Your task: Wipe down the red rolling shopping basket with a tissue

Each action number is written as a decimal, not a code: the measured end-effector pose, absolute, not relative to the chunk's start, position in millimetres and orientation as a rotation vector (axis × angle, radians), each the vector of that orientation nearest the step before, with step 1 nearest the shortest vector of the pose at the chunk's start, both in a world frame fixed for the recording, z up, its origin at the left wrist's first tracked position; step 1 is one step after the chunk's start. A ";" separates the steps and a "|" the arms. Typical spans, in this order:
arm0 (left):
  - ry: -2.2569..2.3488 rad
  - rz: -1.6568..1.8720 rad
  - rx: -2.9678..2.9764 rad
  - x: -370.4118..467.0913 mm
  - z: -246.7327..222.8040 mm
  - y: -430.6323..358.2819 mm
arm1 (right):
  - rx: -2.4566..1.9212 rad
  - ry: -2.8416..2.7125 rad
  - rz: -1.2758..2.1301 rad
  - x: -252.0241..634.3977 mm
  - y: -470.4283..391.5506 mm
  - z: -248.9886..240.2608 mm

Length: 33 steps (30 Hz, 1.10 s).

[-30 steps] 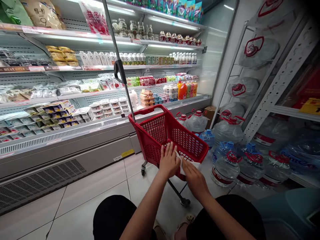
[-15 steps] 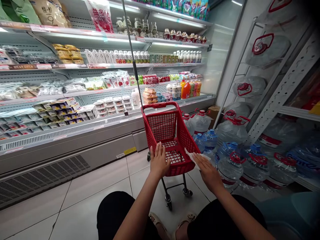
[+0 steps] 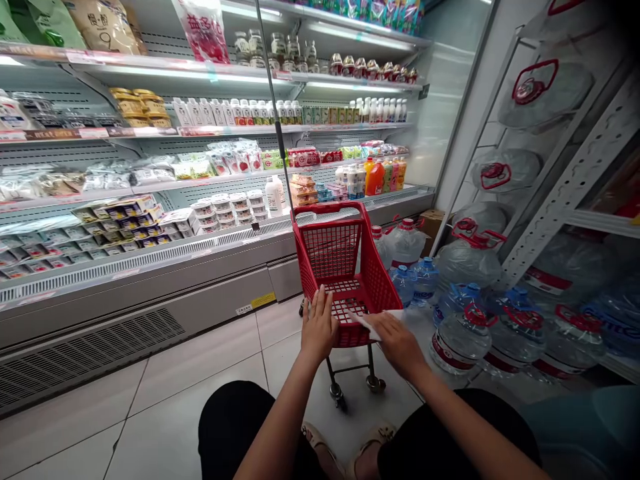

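A small red shopping cart (image 3: 379, 280) stands on the floor in front of me, its basket holding no goods. My left hand (image 3: 319, 328) lies flat on the near left corner of the basket rim, fingers stretched out. With my right hand (image 3: 397, 340) I press a white cloth or tissue (image 3: 369, 325) onto the near rim, toward its right side. The right fingers are closed over the cloth, and part of it sticks out to the left. A thin dark pole (image 3: 281, 137) rises from the cart's left side.
A refrigerated display (image 3: 220, 263) with dairy goods runs behind the cart. Large water bottles (image 3: 463, 339) crowd the floor on the right, below a white metal rack (image 3: 560, 203). A bluish plastic thing (image 3: 590, 427) is at the lower right. Pale tiles (image 3: 200, 363) cover the floor.
My right hand has slid left with the white cloth, from the basket's right corner along the near rim. The left hand stays at the left corner. The view has shifted slightly.
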<state>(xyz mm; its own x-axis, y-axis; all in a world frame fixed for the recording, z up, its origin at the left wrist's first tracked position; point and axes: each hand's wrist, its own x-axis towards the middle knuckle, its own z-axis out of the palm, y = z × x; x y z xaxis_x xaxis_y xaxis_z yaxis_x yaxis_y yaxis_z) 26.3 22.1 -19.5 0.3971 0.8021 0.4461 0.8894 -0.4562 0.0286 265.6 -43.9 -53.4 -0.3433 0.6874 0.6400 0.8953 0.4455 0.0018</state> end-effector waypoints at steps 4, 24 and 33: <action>-1.459 -0.586 -2.474 22.5 -16.9 22.4 | -1.412 -2.106 -0.482 308.6 -48.7 -48.1; -1.684 -0.521 -2.418 -31.2 -4.2 22.2 | -1.067 -2.262 -0.441 258.9 -20.9 -14.4; -1.522 -0.625 -2.495 8.2 -5.8 -19.2 | -1.178 -2.225 -0.522 207.3 -34.8 -23.7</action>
